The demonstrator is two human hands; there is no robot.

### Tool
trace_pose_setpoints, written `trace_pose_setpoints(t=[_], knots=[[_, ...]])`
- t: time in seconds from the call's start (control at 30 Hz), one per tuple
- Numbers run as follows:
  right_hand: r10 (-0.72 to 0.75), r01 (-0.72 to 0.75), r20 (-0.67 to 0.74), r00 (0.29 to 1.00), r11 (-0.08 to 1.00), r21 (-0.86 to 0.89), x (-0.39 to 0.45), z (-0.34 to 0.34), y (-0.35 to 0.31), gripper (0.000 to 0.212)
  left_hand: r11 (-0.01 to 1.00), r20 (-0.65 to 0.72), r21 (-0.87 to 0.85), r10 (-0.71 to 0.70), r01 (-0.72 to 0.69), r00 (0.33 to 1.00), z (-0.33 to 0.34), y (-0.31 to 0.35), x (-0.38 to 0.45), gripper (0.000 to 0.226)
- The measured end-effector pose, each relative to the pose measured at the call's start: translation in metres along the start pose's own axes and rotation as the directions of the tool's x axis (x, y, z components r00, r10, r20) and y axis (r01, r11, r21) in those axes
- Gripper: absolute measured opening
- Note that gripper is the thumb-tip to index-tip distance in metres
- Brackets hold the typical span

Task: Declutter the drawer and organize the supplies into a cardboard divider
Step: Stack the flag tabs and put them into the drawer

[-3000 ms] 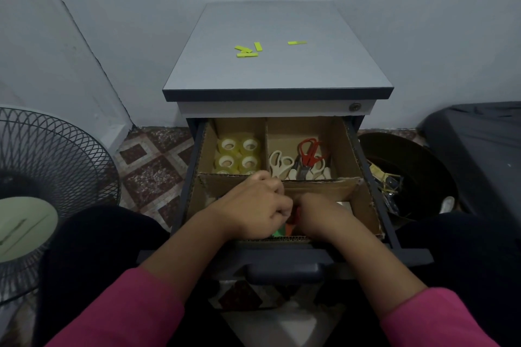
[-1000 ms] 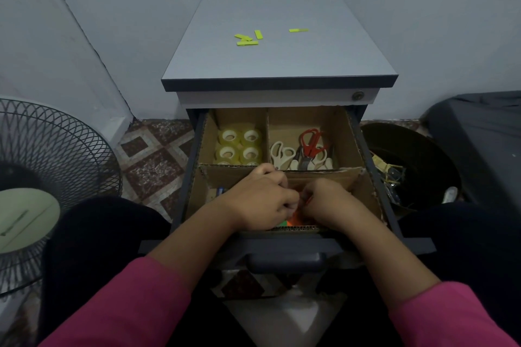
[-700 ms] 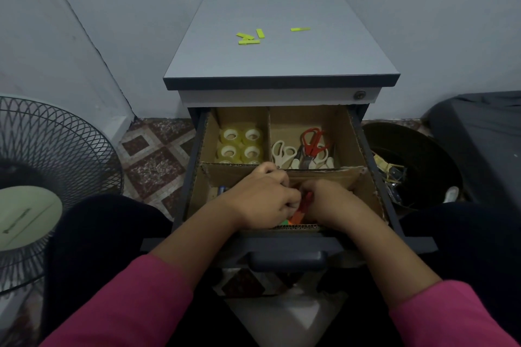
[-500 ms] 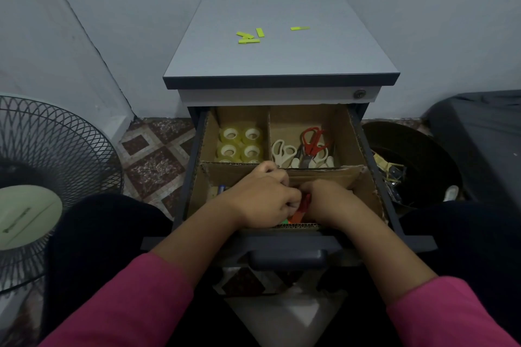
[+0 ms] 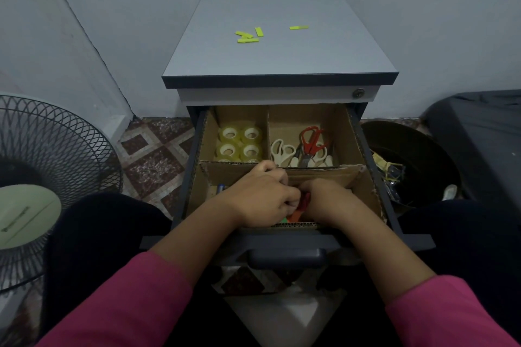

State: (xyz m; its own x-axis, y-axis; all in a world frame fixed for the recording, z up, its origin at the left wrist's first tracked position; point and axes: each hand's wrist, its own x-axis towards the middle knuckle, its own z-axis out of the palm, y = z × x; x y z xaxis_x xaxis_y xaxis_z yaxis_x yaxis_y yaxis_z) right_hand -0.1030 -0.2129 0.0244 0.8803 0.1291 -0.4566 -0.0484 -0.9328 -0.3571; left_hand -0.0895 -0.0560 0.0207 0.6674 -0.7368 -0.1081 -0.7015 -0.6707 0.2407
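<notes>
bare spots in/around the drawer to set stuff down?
Cabinet top: bare ahead of the yellow strips. Scissors compartment: bare floor behind the handles. Front row crowded: left hand and right hand fill it. Tape rolls pack theirs.

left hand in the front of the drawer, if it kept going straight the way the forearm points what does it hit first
Probably the right hand: the left hand points up and to the right, and its knuckles already look pressed against it over some small orange items. Past that comes the cardboard cross wall. Depth is hard to judge here.
</notes>
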Motion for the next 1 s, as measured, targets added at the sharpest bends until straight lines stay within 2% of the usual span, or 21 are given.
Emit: trace_pose_setpoints(t=[0.13, 0.2, 0.3, 0.37, 0.47, 1.0], knots=[[0.001, -0.001, 0.004, 1.0, 1.0, 0.014, 0.0, -0.002, 0.0, 0.028, 1.0, -0.015, 0.003, 0.002, -0.002, 1.0, 0.0, 0.0, -0.001, 0.016], [0.05, -0.05, -0.013, 0.999, 0.998, -0.022, -0.001, -0.006, 0.005, 0.022, 1.0, -0.029, -0.004, -0.001, 0.001, 1.0, 0.0, 0.0, -0.002, 0.017], [0.144, -0.175, -0.2, 0.969, 0.973, -0.149, -0.005, -0.012, 0.018, 0.017, 1.0, -0.079, -0.004, 0.007, -0.007, 0.997, -0.002, 0.003, -0.002, 0.014], [0.175, -0.235, -0.274, 0.946, 0.951, -0.201, -0.008, -0.011, 0.024, 0.018, 1.0, -0.107, -0.03, -0.002, -0.002, 0.994, -0.004, 0.003, -0.002, 0.014], [0.197, -0.259, -0.265, 0.944, 0.94, -0.224, -0.008, -0.006, 0.026, 0.019, 0.998, -0.113, -0.07, -0.014, 0.006, 0.993, -0.005, 0.001, -0.003, 0.016], [0.226, -0.27, -0.27, 0.936, 0.953, -0.139, -0.005, -0.011, 0.029, 0.016, 0.999, -0.144, -0.04, 0.006, -0.012, 0.99, -0.005, 0.002, -0.004, 0.015]])
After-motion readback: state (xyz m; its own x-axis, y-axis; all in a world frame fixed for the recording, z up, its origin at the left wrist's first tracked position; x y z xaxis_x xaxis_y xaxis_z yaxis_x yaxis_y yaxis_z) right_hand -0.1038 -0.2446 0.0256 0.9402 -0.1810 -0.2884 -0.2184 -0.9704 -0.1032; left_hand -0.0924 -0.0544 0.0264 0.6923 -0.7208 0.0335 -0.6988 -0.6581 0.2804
